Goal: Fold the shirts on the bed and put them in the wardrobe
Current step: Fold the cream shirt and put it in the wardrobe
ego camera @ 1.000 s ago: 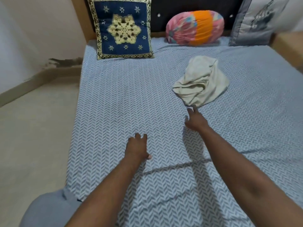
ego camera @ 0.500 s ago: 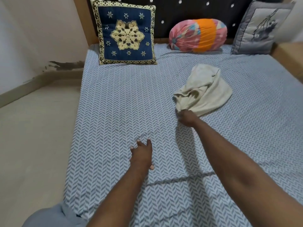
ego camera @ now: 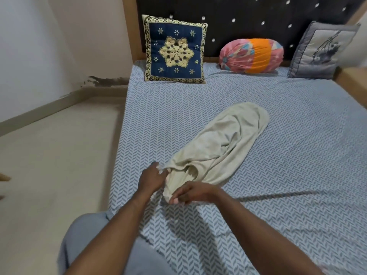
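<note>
A cream shirt (ego camera: 222, 143) lies stretched out in a long crumpled strip across the blue-and-white patterned bed (ego camera: 288, 135). Its near end is bunched between my hands. My left hand (ego camera: 152, 178) grips the left edge of that end. My right hand (ego camera: 193, 193) holds the same end from the right, fingers curled round the fabric. The wardrobe is not in view.
A navy embroidered cushion (ego camera: 174, 49), a pink-and-orange bolster (ego camera: 251, 55) and a grey cushion (ego camera: 319, 50) stand along the dark headboard (ego camera: 238, 14). Beige floor (ego camera: 55, 165) lies left of the bed. My knee in grey cloth (ego camera: 85, 245) is at the bed's near edge.
My right hand took hold of the shirt and dragged it toward me, stretching it out. My left hand left the sheet and took the shirt's near end.
</note>
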